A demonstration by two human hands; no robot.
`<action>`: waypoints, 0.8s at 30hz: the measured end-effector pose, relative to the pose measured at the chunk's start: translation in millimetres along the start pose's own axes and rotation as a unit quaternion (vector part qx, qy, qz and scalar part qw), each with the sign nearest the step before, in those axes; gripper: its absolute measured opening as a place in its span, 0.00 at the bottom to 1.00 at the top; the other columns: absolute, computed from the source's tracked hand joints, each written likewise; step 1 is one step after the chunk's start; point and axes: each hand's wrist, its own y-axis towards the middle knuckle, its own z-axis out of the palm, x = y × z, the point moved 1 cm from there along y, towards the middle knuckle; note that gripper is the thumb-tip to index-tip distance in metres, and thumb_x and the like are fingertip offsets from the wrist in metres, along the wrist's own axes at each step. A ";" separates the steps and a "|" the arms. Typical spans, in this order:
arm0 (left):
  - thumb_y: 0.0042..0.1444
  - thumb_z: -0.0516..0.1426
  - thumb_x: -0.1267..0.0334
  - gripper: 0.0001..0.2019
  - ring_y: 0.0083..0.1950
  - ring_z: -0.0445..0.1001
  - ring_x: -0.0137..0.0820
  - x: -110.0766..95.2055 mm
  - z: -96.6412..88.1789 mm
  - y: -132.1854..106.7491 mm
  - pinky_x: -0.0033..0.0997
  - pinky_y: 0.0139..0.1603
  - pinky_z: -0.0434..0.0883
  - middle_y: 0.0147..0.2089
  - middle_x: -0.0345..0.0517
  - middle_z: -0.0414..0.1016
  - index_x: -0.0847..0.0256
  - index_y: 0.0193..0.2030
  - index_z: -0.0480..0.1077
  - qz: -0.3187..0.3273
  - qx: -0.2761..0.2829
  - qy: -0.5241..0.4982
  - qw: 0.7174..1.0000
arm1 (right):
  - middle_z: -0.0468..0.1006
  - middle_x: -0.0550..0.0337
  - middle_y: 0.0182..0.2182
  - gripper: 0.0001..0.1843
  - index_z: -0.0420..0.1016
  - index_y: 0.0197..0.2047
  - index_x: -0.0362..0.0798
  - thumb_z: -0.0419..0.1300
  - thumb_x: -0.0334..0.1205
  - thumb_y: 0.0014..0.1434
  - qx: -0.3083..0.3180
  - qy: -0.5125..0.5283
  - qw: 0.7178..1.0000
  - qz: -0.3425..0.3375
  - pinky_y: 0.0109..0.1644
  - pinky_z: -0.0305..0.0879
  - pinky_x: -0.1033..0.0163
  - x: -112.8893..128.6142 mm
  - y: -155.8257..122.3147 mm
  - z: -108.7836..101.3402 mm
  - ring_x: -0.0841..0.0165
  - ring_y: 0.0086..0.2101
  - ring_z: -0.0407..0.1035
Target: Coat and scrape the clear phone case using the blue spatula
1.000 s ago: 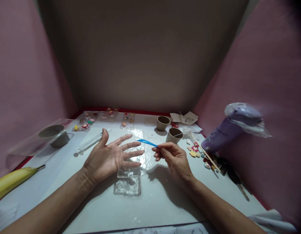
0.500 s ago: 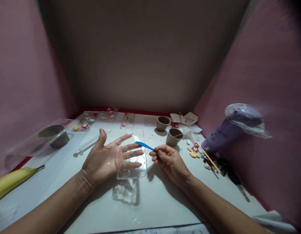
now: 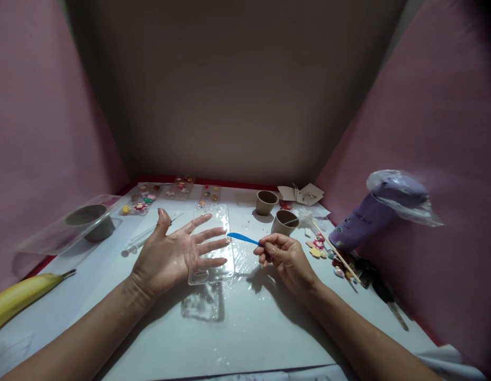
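Note:
My left hand (image 3: 166, 259) is palm up with its fingers spread. A clear phone case (image 3: 213, 272) rests on those fingers, raised off the white table, with its shadow below. Whether the fingers lie under or inside the case is hard to tell. In a pinch, my right hand (image 3: 287, 262) holds a small blue plastic spatula (image 3: 243, 239) by its thin end. The spatula's flat, knife-like blade points left, close to the left fingertips and the right edge of the case. Wet, shiny spots show around the case.
A syringe (image 3: 140, 241), lidded grey bowl (image 3: 96, 225) and banana (image 3: 28, 293) lie left. Two cups (image 3: 266, 202) stand beyond my right hand. Charms (image 3: 317, 244), a wooden stick (image 3: 336, 251) and a purple bag (image 3: 358, 219) are right. Decorated cases (image 3: 181, 188) lie at the back.
The blue spatula and my right hand have moved right, away from the case's middle to near its edge. My left hand and the case have shifted slightly left and up in view.

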 end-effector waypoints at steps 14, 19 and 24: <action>0.56 0.44 0.33 0.44 0.63 0.63 0.65 2.6 -1.9 1.7 0.68 0.53 0.66 0.61 0.73 0.65 0.63 0.71 0.44 -0.001 0.024 -0.001 1.000 | 0.80 0.58 0.24 0.11 0.78 0.32 0.44 0.72 0.40 0.47 -0.001 0.052 0.999 -0.007 0.24 0.64 0.70 6.8 2.3 -7.2 0.75 0.21 0.68; 0.57 0.45 0.34 0.43 0.64 0.60 0.65 3.4 -4.9 1.8 0.68 0.54 0.65 0.64 0.73 0.61 0.62 0.71 0.44 -0.007 0.031 -0.006 0.999 | 0.81 0.57 0.26 0.09 0.78 0.33 0.45 0.70 0.40 0.51 0.010 0.034 0.999 -0.033 0.25 0.66 0.70 4.0 0.7 -5.9 0.73 0.23 0.69; 0.58 0.44 0.35 0.43 0.64 0.62 0.63 3.9 -6.4 2.3 0.69 0.55 0.64 0.64 0.73 0.61 0.62 0.72 0.43 -0.008 0.039 -0.007 0.999 | 0.81 0.58 0.26 0.06 0.79 0.34 0.46 0.68 0.39 0.53 0.021 0.032 0.998 -0.041 0.25 0.66 0.71 3.2 -0.7 -4.6 0.74 0.23 0.70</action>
